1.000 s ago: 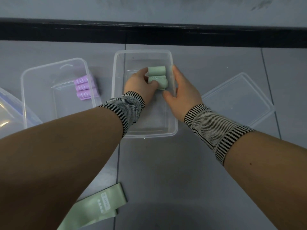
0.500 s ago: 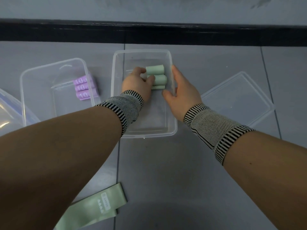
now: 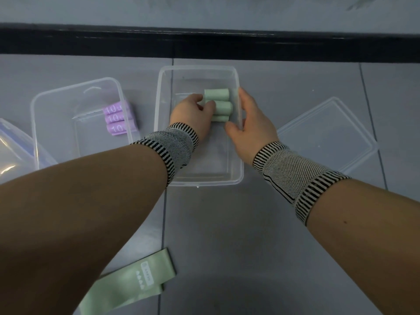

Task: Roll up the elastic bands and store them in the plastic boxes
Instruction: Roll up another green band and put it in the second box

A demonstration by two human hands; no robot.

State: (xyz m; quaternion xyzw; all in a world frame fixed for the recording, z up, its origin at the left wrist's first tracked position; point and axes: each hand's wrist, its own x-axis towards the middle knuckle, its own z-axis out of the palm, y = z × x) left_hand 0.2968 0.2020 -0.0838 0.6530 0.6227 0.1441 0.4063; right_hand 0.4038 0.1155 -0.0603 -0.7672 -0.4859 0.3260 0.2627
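Note:
Three rolled green bands (image 3: 221,105) lie side by side against the right wall of the middle clear box (image 3: 163,92). Inside that box, my left hand (image 3: 192,114) has its curled fingers on the left ends of the rolls. My right hand (image 3: 252,123) holds the box's right wall, thumb inside and fingers outside. A flat, unrolled green band (image 3: 127,283) lies on the floor near me, partly under my left forearm. Three rolled purple bands (image 3: 118,120) sit in the left clear box (image 3: 56,98).
A clear lid (image 3: 327,137) lies on the floor to the right of the middle box. Part of another clear container with a blue edge (image 3: 13,153) shows at the far left. A black strip (image 3: 204,42) runs along the wall behind the boxes.
The green roll that my left hand held is now set down as the third roll in the row. My left hand pulled back slightly to the rolls' left ends. My right hand stayed on the wall.

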